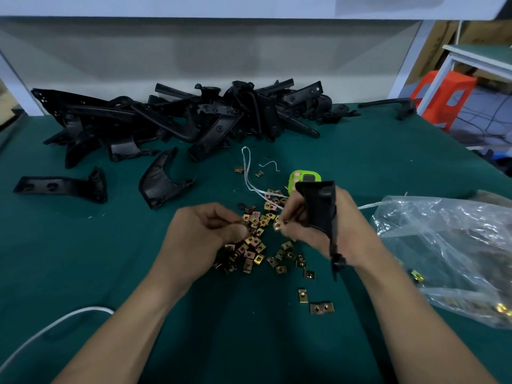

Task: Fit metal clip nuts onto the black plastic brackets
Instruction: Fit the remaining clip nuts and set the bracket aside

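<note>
Black plastic brackets, pile (pixel 194 115): a tangled heap along the far side of the green table (pixel 83 245), with arms pointing every way.
Plastic bag (pixel 448 245): crumpled on the table's right side, close to the right forearm, with a few nuts inside.
Loose brackets: one (pixel 63 187) lies flat at far left, its long axis left to right. A curved one (pixel 160 181) lies just right of it.
Held bracket (pixel 321 209): its long axis runs away from the person, broad end up and far, narrow end down past the wrist.
Right hand (pixel 352 231): wrapped round the held bracket, above the nuts.
Left hand (pixel 199 231): fingers curled, tips in the nut heap; cannot tell if it holds one.
Clip nuts (pixel 255 245): brass-coloured, scattered between and under both hands, with strays toward the near edge.
Open room: bare green table at near left and near centre.
</note>
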Tool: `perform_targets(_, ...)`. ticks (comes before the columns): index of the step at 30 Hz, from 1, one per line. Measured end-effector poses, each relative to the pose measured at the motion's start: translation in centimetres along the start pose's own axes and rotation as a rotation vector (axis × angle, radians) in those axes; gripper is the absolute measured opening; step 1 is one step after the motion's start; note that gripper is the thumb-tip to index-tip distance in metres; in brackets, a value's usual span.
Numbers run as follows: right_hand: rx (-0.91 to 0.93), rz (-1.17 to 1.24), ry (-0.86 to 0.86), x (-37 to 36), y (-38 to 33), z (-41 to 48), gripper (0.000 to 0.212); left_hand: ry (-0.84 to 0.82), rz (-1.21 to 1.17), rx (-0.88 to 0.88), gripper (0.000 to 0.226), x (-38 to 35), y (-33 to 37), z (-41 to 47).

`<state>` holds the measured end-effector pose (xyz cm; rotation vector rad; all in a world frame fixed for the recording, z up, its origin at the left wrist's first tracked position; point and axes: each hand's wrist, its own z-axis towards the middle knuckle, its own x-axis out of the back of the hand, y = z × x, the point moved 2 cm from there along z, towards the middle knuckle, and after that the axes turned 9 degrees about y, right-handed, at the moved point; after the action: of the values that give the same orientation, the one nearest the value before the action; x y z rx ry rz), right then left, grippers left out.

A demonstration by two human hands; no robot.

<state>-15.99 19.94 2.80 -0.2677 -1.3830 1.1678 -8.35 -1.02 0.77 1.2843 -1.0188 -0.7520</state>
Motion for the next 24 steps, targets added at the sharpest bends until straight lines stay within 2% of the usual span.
perform_targets(2, -0.024, -0.227, 0.134, 0.1, 0.9, 0.2, 0.011, 0.083, -0.040, 0.016, 0.018, 0.3, 0.0, 0.2)
perform_targets(3, -0.047, -0.353, 0.145, -0.2, 0.8, 0.2, 0.015, 0.087, -0.077, 0.027, 0.016, 0.3, 0.0, 0.2)
perform_targets(6, -0.148, -0.505, 0.173, -1.2, 0.7, 0.3, 0.025, 0.002, -0.193, 0.084, 0.014, -0.1, 0.2, -0.4)
perform_targets(9, -0.147, -0.526, 0.264, -1.2, 1.1, 0.4, 0.031, -0.103, -0.217, 0.114, 0.019, -0.8, 0.5, -1.0)
perform_targets(12, -0.117, -0.585, 0.313, -1.2, 1.2, 0.4, 0.007, -0.130, -0.241, 0.128, 0.019, -0.9, 0.7, -1.3)
perform_targets(17, -0.085, -0.627, 0.310, -1.8, 1.1, 0.3, 0.017, -0.105, -0.267, 0.135, 0.014, -1.2, 0.8, -1.6)
perform_targets(24, -0.092, -0.661, 0.329, -2.1, 1.2, 0.2, 0.018, -0.062, -0.268, 0.103, 0.006, -1.3, 0.8, -1.7)
